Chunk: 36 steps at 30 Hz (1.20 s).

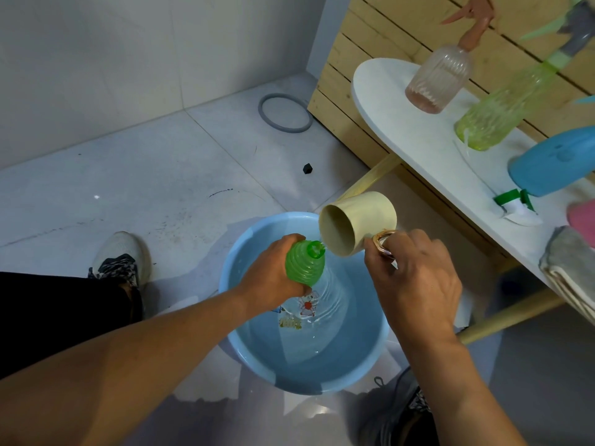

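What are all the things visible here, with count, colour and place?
green bottle: one, green, held over the basin
mug: one, cream, tilted at bottle's mouth
basin: one, light blue, floor, holds water
table: one, white, right
pink spray bottle: one, pink, table
yellow-green spray bottle: one, yellow-green, table
blue bottle: one, blue, lying on table
spray head: one, green-white, table
cloth: one, grey, table edge
ring: one, grey, floor by wall
left hand: one, grips green bottle
right hand: one, holds mug handle

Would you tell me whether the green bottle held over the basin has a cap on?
No, the green bottle in the left hand has an open neck, and the cream mug tips toward it.
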Each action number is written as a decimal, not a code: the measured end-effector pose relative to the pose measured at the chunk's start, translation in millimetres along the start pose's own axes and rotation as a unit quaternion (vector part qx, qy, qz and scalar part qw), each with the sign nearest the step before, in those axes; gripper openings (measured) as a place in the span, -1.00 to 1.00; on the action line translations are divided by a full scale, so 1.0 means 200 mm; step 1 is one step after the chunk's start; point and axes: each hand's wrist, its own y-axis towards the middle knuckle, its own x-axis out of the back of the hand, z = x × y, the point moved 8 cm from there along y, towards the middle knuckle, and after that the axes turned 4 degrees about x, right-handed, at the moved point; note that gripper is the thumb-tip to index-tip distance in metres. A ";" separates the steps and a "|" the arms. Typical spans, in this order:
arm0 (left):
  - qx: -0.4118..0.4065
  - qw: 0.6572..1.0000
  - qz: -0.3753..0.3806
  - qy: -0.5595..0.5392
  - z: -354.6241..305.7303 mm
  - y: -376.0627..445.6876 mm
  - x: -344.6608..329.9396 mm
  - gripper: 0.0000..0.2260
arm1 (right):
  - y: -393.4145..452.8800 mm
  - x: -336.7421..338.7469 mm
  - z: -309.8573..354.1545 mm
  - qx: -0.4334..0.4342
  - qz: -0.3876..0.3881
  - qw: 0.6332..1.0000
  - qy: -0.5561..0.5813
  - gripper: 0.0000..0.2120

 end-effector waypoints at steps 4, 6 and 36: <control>0.002 1.000 0.003 -0.004 0.00 0.00 0.00 -0.13 | 0.00 0.01 0.01 0.019 -0.008 1.000 -0.006 -0.73; 0.003 1.000 0.001 -0.007 0.00 -0.01 0.00 -0.13 | 0.00 0.01 0.02 0.023 -0.013 1.000 -0.007 -0.74; 0.016 0.999 -0.015 -0.040 -0.01 -0.02 0.04 -0.30 | -0.16 -0.31 -0.27 -0.205 0.129 0.963 0.117 -0.61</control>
